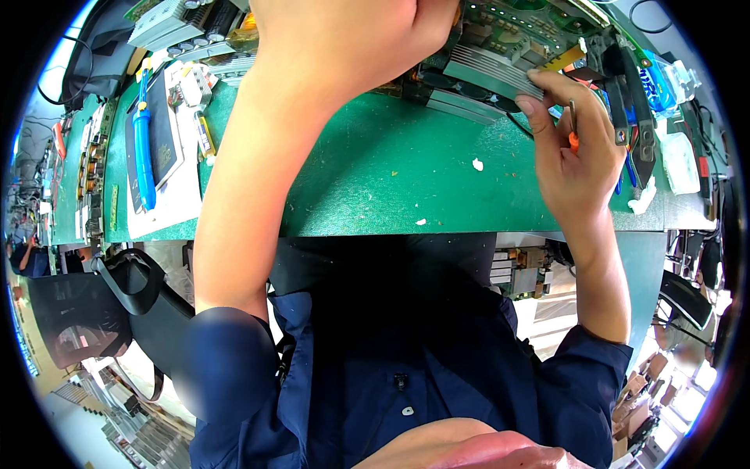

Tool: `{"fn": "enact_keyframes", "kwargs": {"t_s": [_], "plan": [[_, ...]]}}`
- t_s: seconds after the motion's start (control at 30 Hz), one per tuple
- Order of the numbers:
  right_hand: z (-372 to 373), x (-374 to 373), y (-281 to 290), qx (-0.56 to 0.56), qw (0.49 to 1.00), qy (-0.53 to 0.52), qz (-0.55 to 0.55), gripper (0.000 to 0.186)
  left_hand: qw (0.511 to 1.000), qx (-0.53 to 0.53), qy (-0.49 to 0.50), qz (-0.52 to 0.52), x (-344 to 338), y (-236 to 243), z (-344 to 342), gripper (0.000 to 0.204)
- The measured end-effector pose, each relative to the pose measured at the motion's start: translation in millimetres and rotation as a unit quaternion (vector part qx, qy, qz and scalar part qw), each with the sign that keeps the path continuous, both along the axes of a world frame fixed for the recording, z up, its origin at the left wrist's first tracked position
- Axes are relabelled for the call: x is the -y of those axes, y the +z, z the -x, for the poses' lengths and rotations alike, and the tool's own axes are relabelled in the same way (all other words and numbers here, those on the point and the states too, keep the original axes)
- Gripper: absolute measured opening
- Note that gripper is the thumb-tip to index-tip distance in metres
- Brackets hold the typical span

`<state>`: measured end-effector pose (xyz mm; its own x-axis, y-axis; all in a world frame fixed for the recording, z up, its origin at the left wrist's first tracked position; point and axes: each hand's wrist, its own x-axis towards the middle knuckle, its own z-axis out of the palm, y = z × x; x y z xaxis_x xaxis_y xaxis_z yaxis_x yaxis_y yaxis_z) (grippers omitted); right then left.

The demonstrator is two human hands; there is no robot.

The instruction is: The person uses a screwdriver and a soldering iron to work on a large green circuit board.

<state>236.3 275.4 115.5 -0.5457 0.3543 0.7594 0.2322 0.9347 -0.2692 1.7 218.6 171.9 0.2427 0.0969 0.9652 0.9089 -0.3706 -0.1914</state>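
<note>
The person's left hand (355,35) reaches up and across the green work mat (391,176) to the far side, above the electronics. Its fingers run out of sight at the top, so I cannot tell whether they are apart, together or clamped on something.

The right hand (578,156) is easier to follow: thumb and index finger are clamped on the right end of a silver finned heatsink (492,69), thumb on the near side. That heatsink belongs to a green circuit board (500,35) at the far side of the mat, directly in front of the person and a little to the right. Against the curled fingers of this hand sits a slim tool with an orange part (574,142), mostly hidden.

Over to the left, a blue pen-shaped tool (144,152) lies across a dark flat panel (164,137) on white paper (180,205), with a yellow-labelled tube (205,137) just beside. Beyond them stands another heatsink assembly (168,27). On the right, I see a clear plastic bottle (685,82) near a translucent container (680,162).
</note>
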Motion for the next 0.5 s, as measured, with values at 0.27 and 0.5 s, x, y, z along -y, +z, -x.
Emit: {"fn": "enact_keyframes", "kwargs": {"t_s": [0.27,0.5], "plan": [[2,2,-3,-0.019,0.998,0.004,0.063,0.022,0.999,0.018,-0.007,0.026,5,3,-7,0.009],[-3,10,6,0.024,0.984,0.009,0.176,0.025,1.000,-0.007,-0.001,0.003,2,1,-2,0.009]]}}
